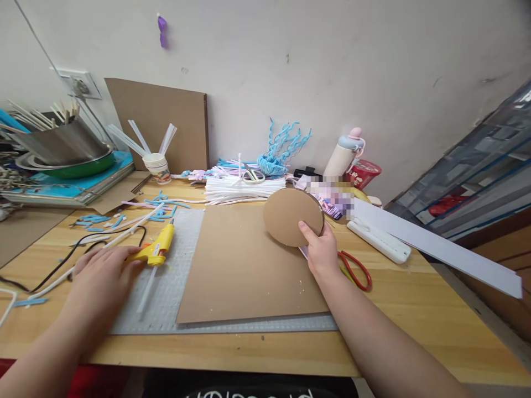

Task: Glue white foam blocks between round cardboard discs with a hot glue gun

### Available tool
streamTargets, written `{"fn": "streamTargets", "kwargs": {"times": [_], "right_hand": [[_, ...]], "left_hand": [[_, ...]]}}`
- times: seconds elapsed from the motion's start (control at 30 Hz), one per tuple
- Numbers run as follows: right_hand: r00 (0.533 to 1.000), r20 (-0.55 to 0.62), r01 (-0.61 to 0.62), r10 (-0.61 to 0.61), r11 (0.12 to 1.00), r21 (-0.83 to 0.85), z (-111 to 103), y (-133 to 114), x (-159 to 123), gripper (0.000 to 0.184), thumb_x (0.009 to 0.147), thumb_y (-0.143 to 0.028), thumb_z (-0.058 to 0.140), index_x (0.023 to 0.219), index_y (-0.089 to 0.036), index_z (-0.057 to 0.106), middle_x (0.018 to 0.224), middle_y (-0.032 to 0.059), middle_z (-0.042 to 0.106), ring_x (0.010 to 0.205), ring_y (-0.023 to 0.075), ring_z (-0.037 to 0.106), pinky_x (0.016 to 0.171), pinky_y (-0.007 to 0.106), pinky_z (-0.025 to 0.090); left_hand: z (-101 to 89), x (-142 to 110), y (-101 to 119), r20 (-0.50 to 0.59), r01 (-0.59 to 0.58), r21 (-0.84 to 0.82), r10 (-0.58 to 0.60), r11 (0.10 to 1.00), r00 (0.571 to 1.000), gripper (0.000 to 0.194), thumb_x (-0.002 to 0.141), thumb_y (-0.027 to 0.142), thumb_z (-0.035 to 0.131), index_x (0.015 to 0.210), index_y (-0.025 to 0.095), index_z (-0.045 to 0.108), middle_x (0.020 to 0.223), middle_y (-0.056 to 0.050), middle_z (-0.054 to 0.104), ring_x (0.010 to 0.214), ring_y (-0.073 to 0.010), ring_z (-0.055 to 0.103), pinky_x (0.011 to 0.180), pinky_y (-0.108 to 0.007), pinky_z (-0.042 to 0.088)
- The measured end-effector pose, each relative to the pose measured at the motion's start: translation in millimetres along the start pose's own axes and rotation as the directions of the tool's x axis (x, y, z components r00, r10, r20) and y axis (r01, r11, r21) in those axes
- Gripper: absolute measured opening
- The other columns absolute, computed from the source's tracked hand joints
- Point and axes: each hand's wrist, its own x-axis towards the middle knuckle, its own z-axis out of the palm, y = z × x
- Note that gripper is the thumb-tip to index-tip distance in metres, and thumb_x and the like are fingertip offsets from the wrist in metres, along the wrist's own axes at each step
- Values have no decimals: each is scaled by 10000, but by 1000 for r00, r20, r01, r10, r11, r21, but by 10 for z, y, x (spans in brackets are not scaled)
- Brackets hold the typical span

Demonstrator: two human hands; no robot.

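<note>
My right hand (322,247) grips a round cardboard disc (292,217) by its right edge, thumb on the upper face. The disc is over the far right part of a flat cardboard sheet (249,271), which lies on a grey cutting mat (166,298). On the left, my left hand (102,276) has its fingers closed at the handle end of a yellow hot glue gun (160,247). A clear glue stick (147,293) extends from the gun's rear toward me. Part of the grip is hidden behind the fingers.
Red-handled scissors (355,271) lie beside my right wrist, near a white power strip (379,241). White pipe cleaners (244,189) are piled behind the sheet. A paper cup (157,167) holds glue sticks. Blue scraps (93,220) and a black cord (53,279) lie left.
</note>
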Motion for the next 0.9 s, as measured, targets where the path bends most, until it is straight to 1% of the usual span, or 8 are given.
{"fn": "streamTargets", "kwargs": {"times": [0.17,0.3,0.4,0.57,0.67,0.77,0.83,0.9], "right_hand": [[1000,-3,-5,5,1000,-3,8,-7,-10,559,629,-344,836,1131,-198,638,1155,83,709,1025,236,669,946,454,523],[1000,-1,-11,11,1000,-6,12,-13,-14,564,628,-341,839,1135,-198,639,1162,79,707,1037,237,664,965,458,512],[1000,3,-20,20,1000,-7,18,-20,-19,563,624,-339,842,1132,-199,643,1163,78,706,1038,236,662,954,450,519],[999,5,-42,43,999,-13,14,-8,-18,554,619,-340,846,1120,-204,652,1131,71,719,1007,235,673,925,445,533],[999,7,-54,54,998,-10,11,4,-12,561,614,-338,849,1125,-217,650,1135,62,718,1012,236,672,929,449,531],[999,6,-52,52,999,-7,12,8,-7,565,615,-338,847,1131,-223,647,1145,55,715,1031,232,667,951,449,519],[999,7,-50,50,999,-9,12,10,-6,564,619,-338,844,1135,-226,647,1154,54,712,1046,233,661,958,450,515],[998,9,-56,57,998,-15,9,14,-7,561,619,-339,844,1133,-226,650,1144,55,715,1040,237,664,950,455,518]], "left_hand": [[-3,-3,-102,23,-68,-46,69,997,997,277,944,407,347,1044,255,556,1104,-26,675,1114,-261,571,986,-405,423],[-52,-96,-19,33,-118,-94,121,989,992,272,946,409,370,1025,258,581,1090,-22,680,1109,-256,574,1008,-406,403],[-44,-141,86,-4,-80,-86,80,993,997,265,941,412,376,1030,256,571,1076,-34,682,1098,-269,584,1006,-435,395],[253,-33,281,-56,23,-129,-31,991,998,323,879,389,360,1032,195,567,1083,-130,683,1062,-323,605,900,-463,445],[382,101,356,-5,-10,-155,9,988,1000,334,829,426,415,1015,226,608,1089,-81,699,1063,-275,618,909,-390,463],[290,245,230,-14,55,-119,-57,991,998,415,870,425,347,1150,237,589,1208,-67,656,1155,-251,571,985,-372,432],[171,337,17,-49,226,-43,-228,973,972,524,892,446,275,1215,152,563,1210,-165,630,1152,-337,550,972,-482,424],[83,413,-228,5,333,38,-334,942,943,566,845,501,352,1145,107,624,1205,-233,614,1136,-414,541,929,-533,434]]}}
